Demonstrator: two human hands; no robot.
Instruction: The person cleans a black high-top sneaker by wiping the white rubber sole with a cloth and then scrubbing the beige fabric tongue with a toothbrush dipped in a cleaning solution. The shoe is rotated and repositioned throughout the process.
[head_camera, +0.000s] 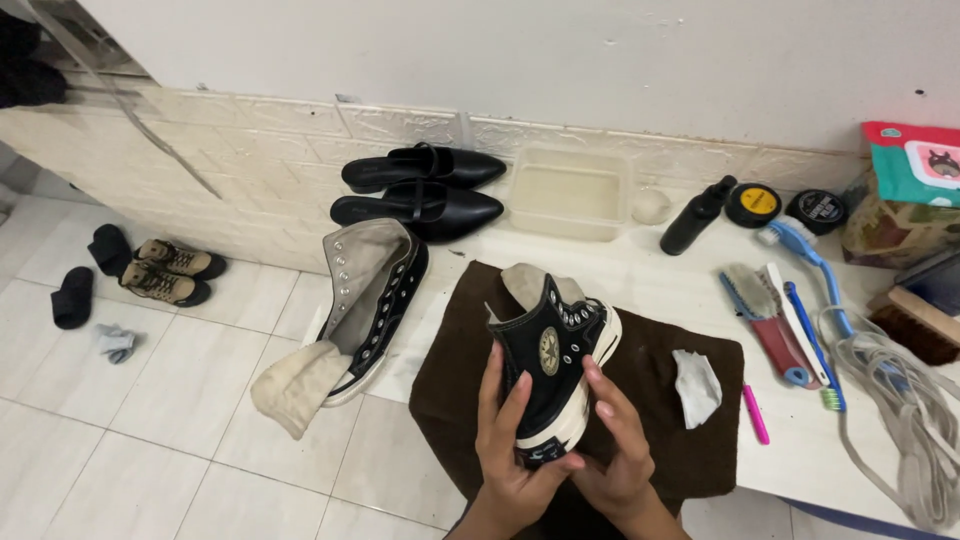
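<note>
Above the dark brown cloth mat (660, 440) on the white counter (660, 275), a black canvas high-top sneaker with a white rubber sole (553, 360) is held upright, heel end down, toe pointing away. Left hand (508, 440) grips the sneaker's side, fingers (497, 385) spread up the black canvas, thumb near the heel. Right hand (618, 445) closes around the white sole edge from the other side, fingers (598, 385) lying along the sole. Sneaker sits between both palms, lifted off the mat. Crumpled white wipe (696, 385) lies on the mat just right of the hands. Matching second black high-top sneaker (372, 300) lies on its side to the left, well apart.
</note>
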